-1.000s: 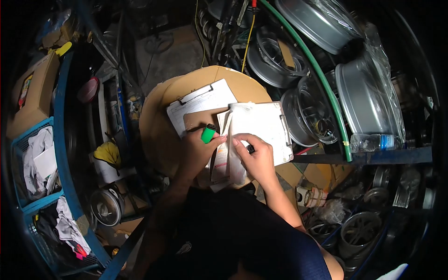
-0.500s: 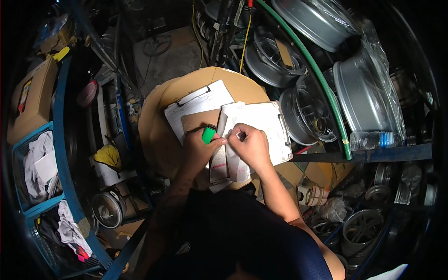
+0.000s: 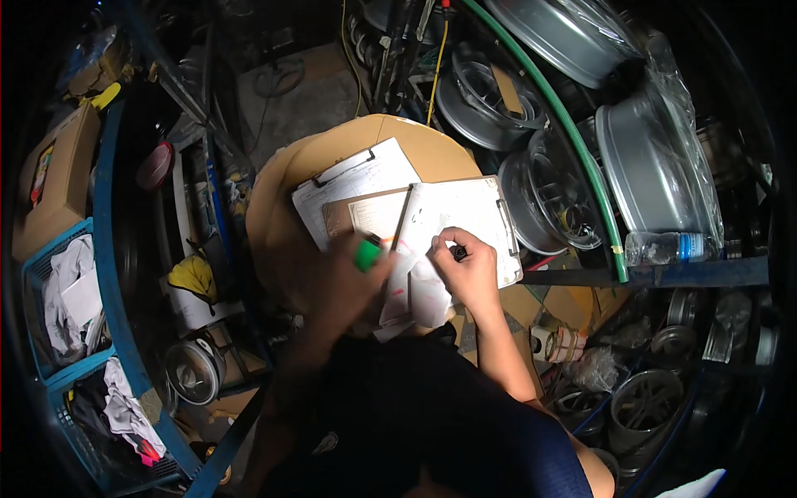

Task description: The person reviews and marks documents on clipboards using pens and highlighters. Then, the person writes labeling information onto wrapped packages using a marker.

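Note:
My left hand (image 3: 353, 270), smeared by motion, is closed around a short green object with a black end (image 3: 366, 251), whose kind I cannot make out. It is over the left part of the papers. My right hand (image 3: 469, 266) is in a pinch above the white pages, and a small dark thing (image 3: 458, 252) shows between its fingers, mostly hidden. Under both hands lie loose sheets with pink and orange marks (image 3: 398, 286). Beneath the right hand is a clipboard with white paper (image 3: 465, 203). Another clipboard (image 3: 357, 178) lies tilted behind, at the left.
The papers rest on a round, cardboard-topped table (image 3: 282, 199). Silver wheel rims (image 3: 639, 166) crowd the right side, beside a green pole (image 3: 573, 133) and a plastic bottle (image 3: 664, 248). At left, a blue rack (image 3: 103, 207) has crates with cloths (image 3: 75, 282).
My right hand has moved right and slightly down. My left hand has moved left and down, still with the green object. More of the printed sheet and page edge between them shows.

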Tool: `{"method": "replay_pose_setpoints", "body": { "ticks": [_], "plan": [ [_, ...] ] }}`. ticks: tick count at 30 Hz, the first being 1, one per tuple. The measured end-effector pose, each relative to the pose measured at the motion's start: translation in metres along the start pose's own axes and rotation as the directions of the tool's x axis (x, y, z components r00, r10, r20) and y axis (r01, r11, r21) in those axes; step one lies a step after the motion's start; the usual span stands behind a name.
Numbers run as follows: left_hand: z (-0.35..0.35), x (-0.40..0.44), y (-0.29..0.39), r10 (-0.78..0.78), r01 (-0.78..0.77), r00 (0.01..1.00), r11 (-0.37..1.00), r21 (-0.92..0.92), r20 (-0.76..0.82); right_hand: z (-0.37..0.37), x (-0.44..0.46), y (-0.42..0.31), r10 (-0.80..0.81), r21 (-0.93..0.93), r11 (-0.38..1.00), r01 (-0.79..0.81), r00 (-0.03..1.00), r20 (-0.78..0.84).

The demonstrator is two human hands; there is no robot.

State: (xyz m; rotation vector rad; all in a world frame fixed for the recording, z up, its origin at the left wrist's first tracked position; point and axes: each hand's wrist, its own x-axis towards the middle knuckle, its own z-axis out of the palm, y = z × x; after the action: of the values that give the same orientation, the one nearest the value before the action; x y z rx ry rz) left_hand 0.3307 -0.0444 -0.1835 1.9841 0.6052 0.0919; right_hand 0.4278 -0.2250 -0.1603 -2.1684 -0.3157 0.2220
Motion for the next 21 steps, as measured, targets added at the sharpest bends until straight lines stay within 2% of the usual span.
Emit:
{"method": "replay_pose_setpoints", "body": {
  "ticks": [2, 3, 6, 9, 12, 15, 18, 21],
  "plan": [
    [0.019, -0.013, 0.004, 0.303, -0.301, 0.953, 0.951, 0.076, -0.013, 0.003, -0.001, 0.005, -0.023, -0.035, 0.999, 0.023, 1.000, -0.014],
    [0.027, -0.016, 0.004, 0.448, -0.443, 0.894, 0.889, 0.117, -0.013, 0.005, 0.000, 0.006, -0.040, -0.053, 0.998, 0.039, 0.999, -0.021],
    [0.037, -0.019, 0.003, 0.460, -0.435, 0.887, 0.866, 0.249, -0.051, 0.006, 0.002, 0.006, 0.031, 0.010, 0.999, -0.031, 0.999, 0.011],
    [0.036, -0.019, 0.005, 0.447, -0.422, 0.893, 0.873, 0.245, -0.053, 0.005, 0.003, 0.002, 0.045, 0.002, 0.999, -0.046, 0.997, 0.062],
    [0.042, -0.012, 0.002, 0.460, -0.433, 0.880, 0.880, 0.196, -0.117, 0.009, 0.006, -0.006, 0.024, -0.032, 0.999, -0.022, 0.998, 0.064],
    [0.042, -0.010, 0.002, 0.428, -0.404, 0.896, 0.896, 0.183, -0.115, 0.014, 0.007, -0.007, 0.000, -0.007, 1.000, 0.000, 0.998, 0.055],
    [0.041, -0.009, -0.004, 0.498, -0.475, 0.856, 0.864, 0.168, -0.139, 0.018, 0.013, 0.007, -0.001, -0.051, 0.999, 0.005, 0.997, 0.083],
    [0.041, -0.006, -0.009, 0.521, -0.500, 0.843, 0.851, 0.162, -0.132, 0.022, 0.018, 0.019, -0.027, 0.034, 0.999, 0.022, 0.988, 0.150]
  ]
}}
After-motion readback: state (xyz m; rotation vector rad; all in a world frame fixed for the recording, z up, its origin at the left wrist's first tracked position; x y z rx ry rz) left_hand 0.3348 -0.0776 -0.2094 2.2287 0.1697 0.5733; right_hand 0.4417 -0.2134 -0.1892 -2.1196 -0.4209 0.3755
